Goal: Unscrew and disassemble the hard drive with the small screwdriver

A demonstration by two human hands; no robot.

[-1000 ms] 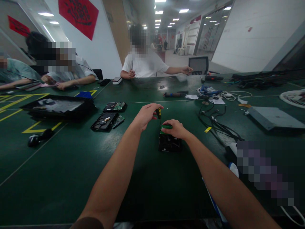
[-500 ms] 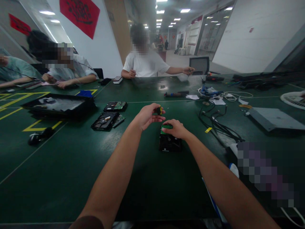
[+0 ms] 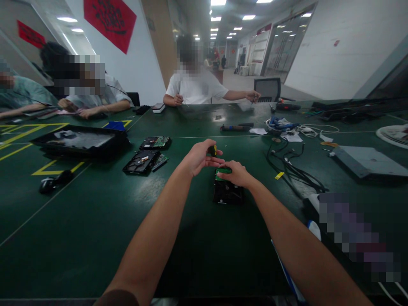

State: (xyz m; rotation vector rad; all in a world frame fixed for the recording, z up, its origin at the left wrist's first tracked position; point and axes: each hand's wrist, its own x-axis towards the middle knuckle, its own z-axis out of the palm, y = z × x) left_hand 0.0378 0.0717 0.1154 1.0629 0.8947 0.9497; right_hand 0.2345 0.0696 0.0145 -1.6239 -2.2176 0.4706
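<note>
A black hard drive (image 3: 228, 193) lies on the table in front of me, with a green circuit board (image 3: 224, 175) at its far end. My right hand (image 3: 235, 173) curls over that far end, fingers closed against the board and drive. Just beyond and to the left, my left hand (image 3: 204, 157) grips a screwdriver (image 3: 213, 150) by its black-and-yellow handle. Its lower end is hidden behind the fingers. The fingertips of both hands nearly meet above the board, and I cannot tell whether they touch.
To the left are another hard drive (image 3: 155, 143), an opened drive casing (image 3: 140, 163), a loose circuit board (image 3: 160, 162) and a black tray (image 3: 79, 142). Cables (image 3: 288, 165) and a grey metal box (image 3: 371, 162) lie right. A person (image 3: 197, 87) sits across the table (image 3: 95, 238).
My left hand has shifted slightly right, its fingers closer to my right hand. The right hand stays over the drive's far end. The whole view has moved a little.
</note>
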